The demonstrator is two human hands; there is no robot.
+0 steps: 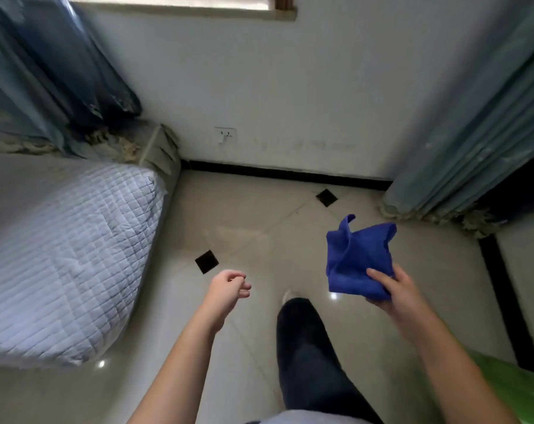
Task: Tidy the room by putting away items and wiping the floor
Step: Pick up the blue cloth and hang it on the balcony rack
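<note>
Now, cloth in my right hand, above the floor

Up in the air on the right, my right hand (pixel 395 293) grips a blue cloth (pixel 357 258). My thumb lies across its near edge and my fingers close underneath, so the lower corner is bunched in my grip. The rest of the cloth stands up and away from me, crumpled, with one corner curling at the top. It touches nothing but my hand; the floor (pixel 259 215) is well below it.

My left hand (pixel 229 286) is out in front, left of the cloth and well apart from it. Its fingers are loosely curled inward, thumb near the fingertips, and I cannot see anything held in it.

Between my two forearms my dark trouser leg (pixel 308 356) steps forward, with a pale toe showing at its far end. The floor is glossy beige tile with small black diamond insets, one (pixel 207 261) just beyond my left hand and another (pixel 326 197) farther off, beyond the cloth.

On the left sits a bed with a quilted white cover (pixel 66 255). Blue-grey curtains hang at far left (pixel 54 71) and at right (pixel 473 133). The far wall carries a socket (pixel 225 134) low down, above a black skirting strip (pixel 284 174). Something green (pixel 510 390) shows at the near right edge; I cannot tell what it is.
</note>
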